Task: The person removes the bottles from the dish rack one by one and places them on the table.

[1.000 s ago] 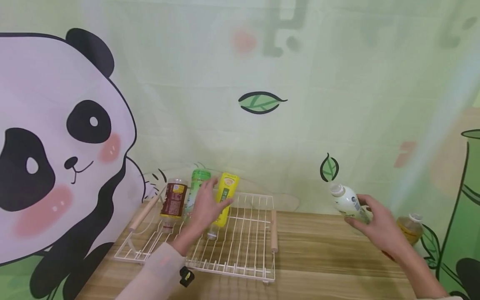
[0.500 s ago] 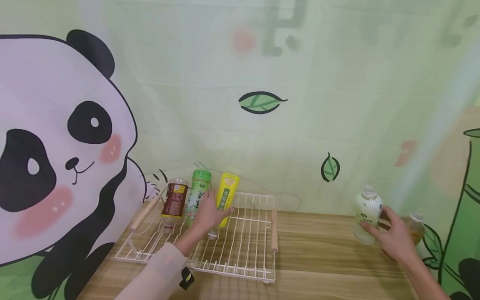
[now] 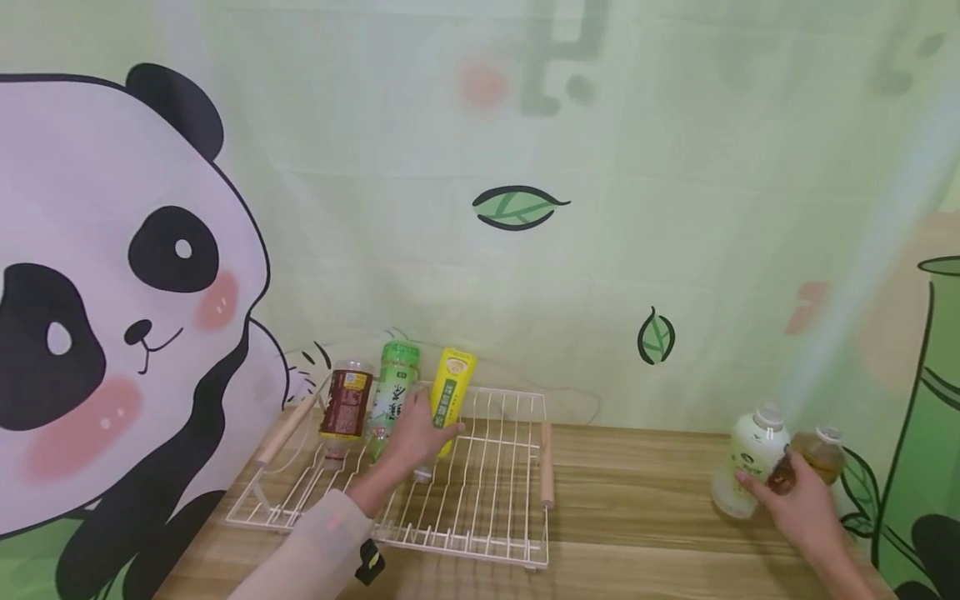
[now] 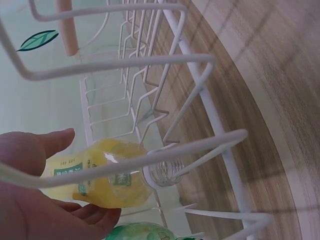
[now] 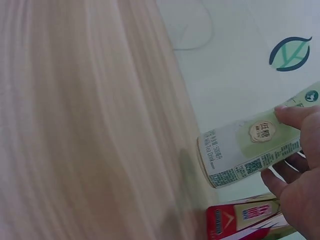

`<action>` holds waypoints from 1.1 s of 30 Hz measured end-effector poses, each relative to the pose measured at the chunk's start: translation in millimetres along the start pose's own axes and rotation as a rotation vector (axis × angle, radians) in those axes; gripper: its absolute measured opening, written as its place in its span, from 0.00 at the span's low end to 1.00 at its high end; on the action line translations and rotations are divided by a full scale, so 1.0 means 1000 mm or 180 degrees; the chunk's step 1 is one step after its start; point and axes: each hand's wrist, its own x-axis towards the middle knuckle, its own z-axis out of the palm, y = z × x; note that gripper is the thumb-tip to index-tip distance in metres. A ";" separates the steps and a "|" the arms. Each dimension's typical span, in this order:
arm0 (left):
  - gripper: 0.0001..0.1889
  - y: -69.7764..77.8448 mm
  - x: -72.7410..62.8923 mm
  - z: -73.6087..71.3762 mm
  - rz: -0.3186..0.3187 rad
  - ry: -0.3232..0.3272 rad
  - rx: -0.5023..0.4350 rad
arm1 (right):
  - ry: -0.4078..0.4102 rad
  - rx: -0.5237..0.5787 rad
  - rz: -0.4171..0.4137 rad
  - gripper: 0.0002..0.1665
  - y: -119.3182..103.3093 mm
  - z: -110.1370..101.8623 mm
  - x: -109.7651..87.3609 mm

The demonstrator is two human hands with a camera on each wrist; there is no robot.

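My right hand [image 3: 810,508] grips a pale green-and-white plastic drink bottle [image 3: 757,454], white cap up and slightly tilted, at the table's right side. Its label and base [image 5: 232,155] show in the right wrist view, the base close over the table. My left hand [image 3: 412,433] is at the white wire rack [image 3: 498,492], its fingers cupped loosely beside a yellow bottle [image 4: 122,170] and the thumb held out straight. The yellow bottle leans neck down in the rack. Left of it a green-capped bottle [image 3: 399,362] and a dark red-labelled bottle [image 3: 347,404] lean there too.
A brown drink bottle with a whitish cap [image 3: 827,454] stands right behind the held one; a red-and-white label [image 5: 245,217] shows beside it in the right wrist view. Wooden handles [image 3: 547,467] flank the rack. A panda-printed cloth [image 3: 517,317] hangs behind the wooden table [image 3: 622,508].
My right hand has carried the pale bottle right and down, turning it from a leftward lean to nearly upright beside the brown bottle. The left hand has come slightly lower along the yellow bottle.
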 end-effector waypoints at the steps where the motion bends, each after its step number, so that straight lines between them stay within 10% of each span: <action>1: 0.51 0.000 0.000 0.000 0.0001 -0.0007 0.0010 | 0.0014 0.0019 0.0020 0.42 0.002 0.001 -0.001; 33: 0.48 -0.008 0.002 -0.002 -0.0121 -0.0234 0.0197 | 0.0197 -0.0201 0.0140 0.37 0.025 0.004 0.006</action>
